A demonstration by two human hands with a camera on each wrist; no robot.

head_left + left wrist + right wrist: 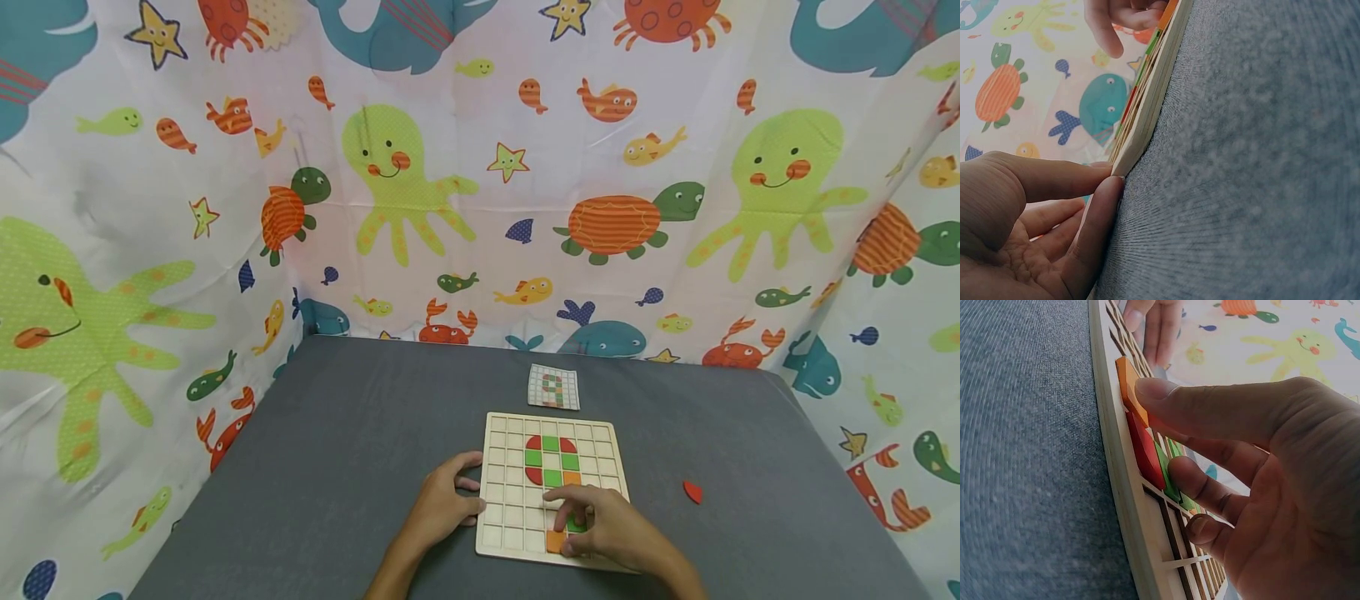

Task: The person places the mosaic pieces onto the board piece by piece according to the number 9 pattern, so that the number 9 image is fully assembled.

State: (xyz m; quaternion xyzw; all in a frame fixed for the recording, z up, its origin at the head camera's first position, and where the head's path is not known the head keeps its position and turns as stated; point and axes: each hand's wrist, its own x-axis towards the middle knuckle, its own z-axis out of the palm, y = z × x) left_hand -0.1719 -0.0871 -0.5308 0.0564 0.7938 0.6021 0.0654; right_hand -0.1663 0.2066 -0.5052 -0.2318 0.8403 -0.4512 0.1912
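Observation:
A wooden grid board lies on the grey tabletop. My left hand grips its left edge, with the thumb and a finger pinching the rim in the left wrist view. Over the board's front right part, my right hand pinches an orange tile at the front row, thumb against its face. Beside that tile sit a red tile and a green tile. Farther up the board, red rounded tiles, green square tiles and another orange tile form a ring.
Behind the board lies a small pattern card with a coloured grid. A loose red rounded tile rests on the tabletop to the board's right. A curtain printed with sea animals hangs around the back and sides.

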